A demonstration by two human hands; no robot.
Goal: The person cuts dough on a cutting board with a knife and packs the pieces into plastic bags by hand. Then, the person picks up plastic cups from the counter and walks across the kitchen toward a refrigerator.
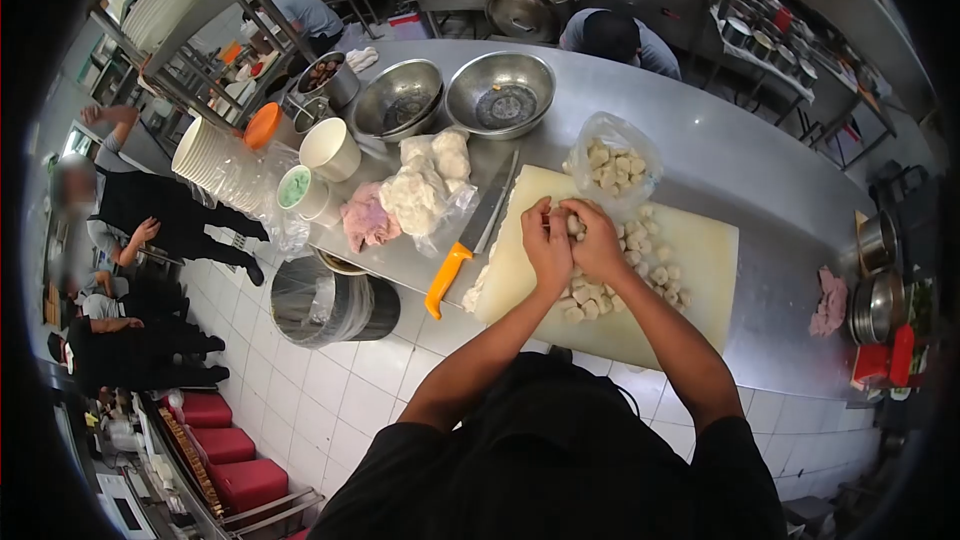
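Note:
My left hand (pixel 547 248) and my right hand (pixel 598 242) are cupped together over the cutting board (pixel 710 290), fingers curled around a few pale food cubes (pixel 576 226). More loose cubes (pixel 662 275) lie on the board to the right of my hands and under my wrists. Just beyond my fingers stands a clear plastic bag (pixel 645 180), partly filled with the same kind of cubes. Left of the board, a knife with an orange handle (pixel 447 281) rests on the steel table. What exactly the cubes are made of cannot be told.
Bagged whitish food (pixel 415 198), a pink cloth (pixel 368 217) and tubs (pixel 330 149) sit to the left. Two steel bowls (pixel 500 90) stand behind. A lined bin (pixel 310 300) is below the table's left edge. Several people are around, some at left (pixel 150 210).

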